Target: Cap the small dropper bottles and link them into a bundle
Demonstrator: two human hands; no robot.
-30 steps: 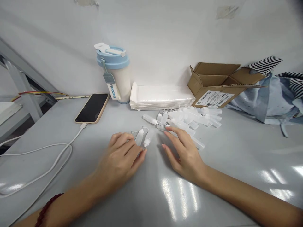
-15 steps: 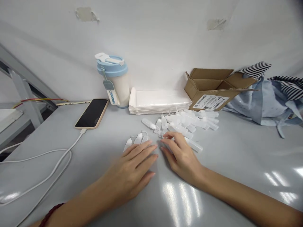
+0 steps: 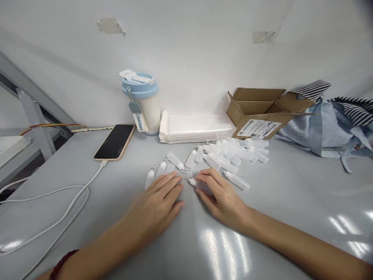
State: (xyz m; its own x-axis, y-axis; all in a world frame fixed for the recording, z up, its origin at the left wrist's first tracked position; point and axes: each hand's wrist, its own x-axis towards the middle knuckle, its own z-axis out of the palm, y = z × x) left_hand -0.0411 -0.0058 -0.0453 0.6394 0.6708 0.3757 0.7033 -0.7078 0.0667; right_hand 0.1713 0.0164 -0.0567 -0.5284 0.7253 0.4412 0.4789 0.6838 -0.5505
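Observation:
A heap of small translucent plastic dropper bottles (image 3: 233, 151) lies on the grey table (image 3: 291, 194) in front of me. My right hand (image 3: 221, 194) curls its fingers around one bottle (image 3: 199, 186) drawn out of the heap toward me. My left hand (image 3: 155, 204) lies flat with fingers spread, its fingertips touching a short row of bottles (image 3: 159, 173) set apart to the left of the heap. Another single bottle (image 3: 175, 160) lies just behind that row.
A stack of white padded envelopes (image 3: 196, 126) and an open cardboard box (image 3: 259, 111) stand behind the heap. A blue-lidded tumbler (image 3: 141, 103), a phone (image 3: 114, 142) on a white charging cable (image 3: 58, 198), and folded clothing (image 3: 329, 124) at right also sit on the table.
My right hand has pulled back from the heap toward me and closed on one bottle. My left hand shifted slightly left along the separated row, which now shows one bottle more.

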